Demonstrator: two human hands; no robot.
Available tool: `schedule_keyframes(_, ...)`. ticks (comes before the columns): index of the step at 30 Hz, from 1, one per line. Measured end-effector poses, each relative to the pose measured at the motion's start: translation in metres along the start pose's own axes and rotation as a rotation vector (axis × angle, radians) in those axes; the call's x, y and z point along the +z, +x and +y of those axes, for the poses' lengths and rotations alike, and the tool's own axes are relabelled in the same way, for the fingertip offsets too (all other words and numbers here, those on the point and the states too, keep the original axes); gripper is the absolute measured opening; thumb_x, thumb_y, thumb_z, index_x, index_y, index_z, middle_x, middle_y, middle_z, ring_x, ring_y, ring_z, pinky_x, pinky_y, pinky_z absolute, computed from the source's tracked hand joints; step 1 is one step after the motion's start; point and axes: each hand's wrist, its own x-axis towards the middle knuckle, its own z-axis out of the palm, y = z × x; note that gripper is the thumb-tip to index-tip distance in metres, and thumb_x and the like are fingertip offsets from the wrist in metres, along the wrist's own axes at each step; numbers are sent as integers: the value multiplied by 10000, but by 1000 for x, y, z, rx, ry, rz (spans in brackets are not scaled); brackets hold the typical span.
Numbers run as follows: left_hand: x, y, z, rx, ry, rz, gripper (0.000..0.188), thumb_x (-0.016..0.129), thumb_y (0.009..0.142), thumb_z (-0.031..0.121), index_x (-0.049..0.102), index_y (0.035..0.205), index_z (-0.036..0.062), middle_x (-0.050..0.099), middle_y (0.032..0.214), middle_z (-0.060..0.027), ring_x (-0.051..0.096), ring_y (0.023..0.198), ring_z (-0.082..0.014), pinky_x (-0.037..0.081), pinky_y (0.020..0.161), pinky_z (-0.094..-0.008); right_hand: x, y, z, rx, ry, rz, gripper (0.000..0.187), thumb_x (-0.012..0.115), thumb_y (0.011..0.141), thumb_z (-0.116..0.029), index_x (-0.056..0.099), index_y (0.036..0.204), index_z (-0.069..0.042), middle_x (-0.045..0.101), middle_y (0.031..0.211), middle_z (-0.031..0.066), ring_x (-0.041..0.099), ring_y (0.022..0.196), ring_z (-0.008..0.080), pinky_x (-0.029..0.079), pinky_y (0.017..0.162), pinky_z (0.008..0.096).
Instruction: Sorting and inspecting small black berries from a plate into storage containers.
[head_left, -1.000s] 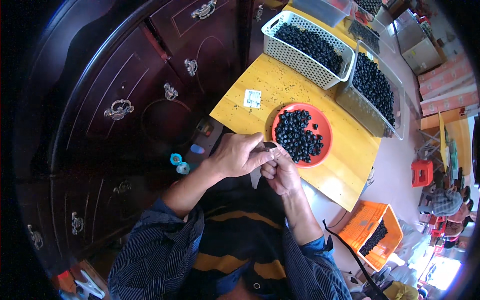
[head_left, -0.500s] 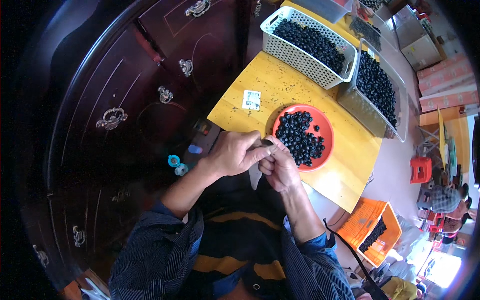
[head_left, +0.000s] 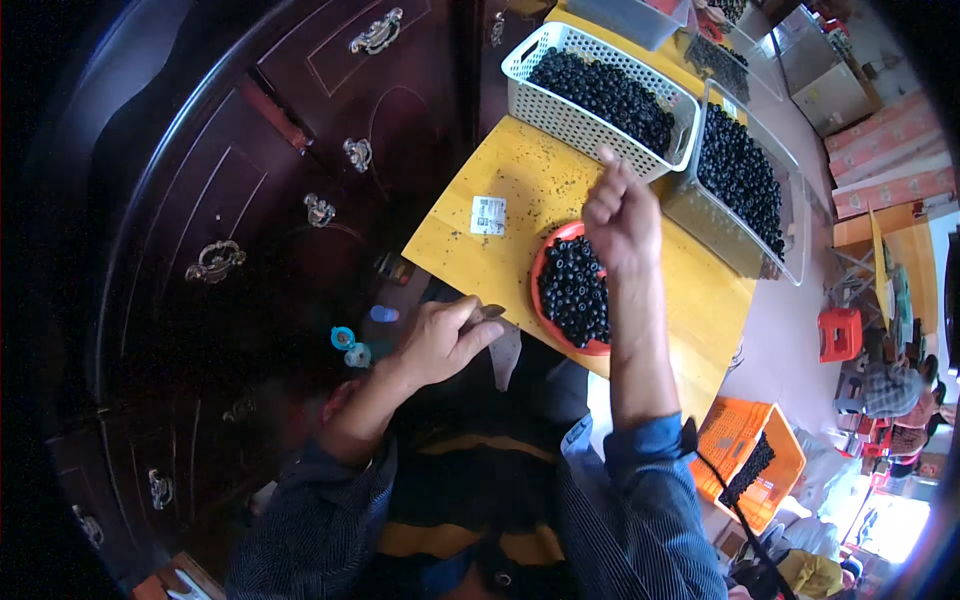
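Observation:
My left hand is closed on a small dark blade-like tool near the table's front edge. My right hand is raised over the table, between the red plate and the white perforated basket. Its fingers are curled, the index finger pointing up toward the basket; whether a small piece is in them is hidden. Small, round black bead-like pieces lie in the plate, which my right hand and forearm partly cover. More black pieces fill the basket.
A clear bin of similar pieces stands right of the basket on the yellow table. A white printed card lies at left, among dark crumbs. An orange crate stands lower right. Dark cabinets line the left.
My hands have come apart. The right one has moved up and right, over the plate toward the basket; the left one, lower now, keeps the tool.

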Motion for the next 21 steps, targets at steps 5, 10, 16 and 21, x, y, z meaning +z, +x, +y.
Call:
schedule_keyframes(5,7,-3,13,27,34,-51,331,784,854,308,603,882,32,643,675,-112,674,611,-284,505,552,-388,-10,-81,49,75,42,91,266,465,1069,-257,585,1208,-64,537,861,-40,518,729,89,462,665,228)
schedule_keyframes(10,21,0,44,150,75,43,340,802,829,251,629,1059,69,671,732,-94,684,622,-258,531,567,-373,-11,-134,77,95,24,118,307,533,1039,-237,580,1270,-41,658,1141,79,636,1059,221,544,941,387)
schedule_keyframes(16,30,-21,67,175,200,114,409,769,839,199,639,1208,80,711,819,-102,709,692,-288,555,604,-398,-6,-168,106,130,-28,-39,338,502,1046,-237,543,1299,-17,616,1260,146,558,1231,292,453,1083,435)
schedule_keyframes(21,26,-38,78,133,318,81,260,727,854,123,668,1094,41,706,840,-175,697,742,-376,545,629,-434,6,-181,111,140,-26,-92,350,514,1044,-243,542,1300,-6,617,1269,165,576,1223,312,441,1104,452)
